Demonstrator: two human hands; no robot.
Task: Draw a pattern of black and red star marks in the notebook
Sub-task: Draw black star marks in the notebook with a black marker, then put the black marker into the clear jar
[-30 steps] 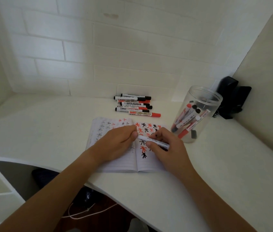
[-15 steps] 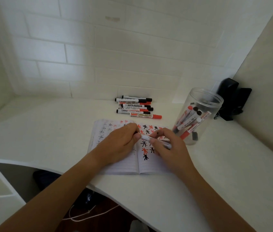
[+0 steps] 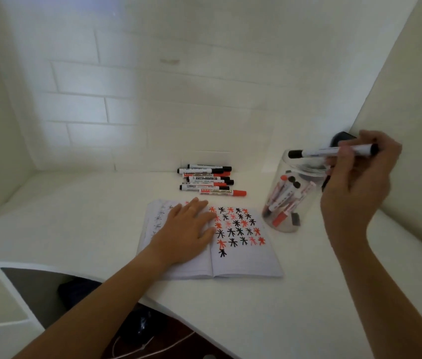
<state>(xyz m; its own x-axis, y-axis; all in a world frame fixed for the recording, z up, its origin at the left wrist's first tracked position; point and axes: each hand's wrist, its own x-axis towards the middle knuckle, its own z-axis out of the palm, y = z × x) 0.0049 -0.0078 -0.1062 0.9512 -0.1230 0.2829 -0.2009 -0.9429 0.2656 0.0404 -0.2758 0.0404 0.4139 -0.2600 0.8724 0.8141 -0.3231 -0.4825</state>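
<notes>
Holding the black marker (image 3: 333,151) level above the mouth of the clear jar (image 3: 286,221), we have it pinched in the right hand (image 3: 360,182), fingers curled round the rear half of the barrel, cap end pointing toward nine o'clock. We judge it light, stiff and smooth-sided, so it could roll in a loose pinch; a grip nearer the middle of the barrel would steady it, and the cap looks seated.

The notebook (image 3: 246,263) lies open at the middle of the tabletop (image 3: 75,216), at about six o'clock from the row of pens. It is thin and soft, likely to slide or spring shut, so our left hand (image 3: 186,229) lies flat and spread on the left page, pressing it down. The right page carries rows of black and red stars over its upper half, with the lower half bare.

At twelve o'clock from the notebook a row of spare markers (image 3: 210,181) lies side by side, black-capped and red-capped. The jar stands at two o'clock, just beside the right page, holding more markers. It looks light and tall enough to tip if our wrist knocks it. A dark object (image 3: 340,138) sits behind it in the corner; what it is we cannot tell.
</notes>
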